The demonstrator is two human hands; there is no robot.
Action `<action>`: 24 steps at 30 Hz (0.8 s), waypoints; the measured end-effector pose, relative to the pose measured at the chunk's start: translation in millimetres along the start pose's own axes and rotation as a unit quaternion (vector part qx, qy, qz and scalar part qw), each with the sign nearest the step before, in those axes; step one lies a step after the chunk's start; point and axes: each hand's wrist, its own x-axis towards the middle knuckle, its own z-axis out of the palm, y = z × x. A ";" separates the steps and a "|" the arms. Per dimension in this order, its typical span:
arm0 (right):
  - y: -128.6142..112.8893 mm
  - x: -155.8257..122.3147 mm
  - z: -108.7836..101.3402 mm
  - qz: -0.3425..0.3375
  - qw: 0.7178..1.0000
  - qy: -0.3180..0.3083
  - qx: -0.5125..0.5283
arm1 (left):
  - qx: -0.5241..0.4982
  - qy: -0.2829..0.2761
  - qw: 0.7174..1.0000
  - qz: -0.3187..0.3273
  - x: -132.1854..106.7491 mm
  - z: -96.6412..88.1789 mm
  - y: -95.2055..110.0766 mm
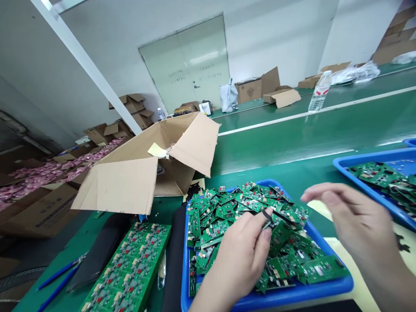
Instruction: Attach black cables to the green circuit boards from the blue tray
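My left hand (242,249) is closed over a heap of small green circuit boards (216,229), with a small black strip (268,215) pinched at its fingertips. A board under those fingertips is partly covered, and I cannot tell whether it is gripped too. The boards fill a blue plastic tray (338,284). My right hand (355,223) hovers beside the tray's right side, fingers loosely bent and apart from the thumb, with nothing visible in it.
Left of the tray lie panels of joined circuit boards (130,264), a black pouch (100,251) and blue-handled pliers (60,277). An open cardboard box (126,184) stands behind. Another blue tray (344,167) is at right. A water bottle (320,93) stands farther back.
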 end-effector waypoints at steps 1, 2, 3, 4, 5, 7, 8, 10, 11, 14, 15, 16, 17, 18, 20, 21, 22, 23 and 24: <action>-0.6 0.2 0.9 0.008 0.999 -0.048 0.012 | 0.009 0.000 1.000 0.014 -0.5 0.6 0.3; -1.6 -0.6 2.8 0.026 0.995 -0.091 0.042 | 0.018 0.005 0.999 0.029 -1.1 1.4 0.5; -2.8 -2.5 5.2 0.044 0.989 -0.121 0.079 | 0.027 0.010 0.998 0.047 -1.6 2.3 0.7; -3.8 -5.0 8.1 0.054 0.982 -0.147 0.107 | 0.036 0.013 0.997 0.066 -2.1 3.0 1.0; -4.5 -8.0 10.8 0.065 0.976 -0.160 0.130 | 0.045 0.014 0.995 0.086 -2.4 3.5 1.4; -5.2 -12.8 14.9 0.095 0.968 -0.169 0.162 | 0.054 0.007 0.991 0.121 -2.8 4.0 2.4; -5.4 -14.0 16.0 0.110 0.962 -0.173 0.180 | 0.052 0.000 0.990 0.134 -2.8 4.0 3.0; -6.2 -13.1 16.4 0.136 0.942 -0.199 0.234 | 0.045 -0.018 0.988 0.146 -2.5 4.0 4.1; -6.8 -11.5 16.1 0.147 0.926 -0.221 0.269 | 0.039 -0.028 0.988 0.147 -2.2 4.1 4.4; -8.8 -7.1 15.2 0.168 0.880 -0.240 0.372 | 0.034 -0.053 0.989 0.131 -1.2 5.3 4.2; -9.0 -6.6 15.2 0.169 0.874 -0.228 0.394 | 0.034 -0.054 0.991 0.119 -0.7 5.8 3.7; -8.9 -6.7 15.1 0.165 0.871 -0.215 0.409 | 0.035 -0.051 0.992 0.106 -0.3 6.3 3.1; -8.4 -7.2 15.1 0.158 0.869 -0.207 0.420 | 0.034 -0.045 0.994 0.092 0.1 6.6 2.4; -7.7 -7.9 15.1 0.151 0.870 -0.201 0.425 | 0.034 -0.036 0.996 0.077 0.5 6.7 1.8; -6.3 -9.3 14.6 0.138 0.876 -0.187 0.423 | 0.035 -0.018 0.998 0.051 0.6 6.1 1.0; -5.9 -9.6 14.2 0.132 0.883 -0.175 0.415 | 0.037 -0.014 0.998 0.043 0.4 5.4 0.8; -6.0 -9.6 13.7 0.123 0.894 -0.161 0.401 | 0.039 -0.014 0.998 0.037 -0.1 4.4 0.9; -6.8 -9.3 13.2 0.108 0.908 -0.143 0.378 | 0.041 -0.015 0.999 0.033 -0.7 3.3 1.1; -8.2 -8.8 12.9 0.089 0.927 -0.124 0.343 | 0.042 -0.014 0.999 0.031 -1.4 2.0 1.3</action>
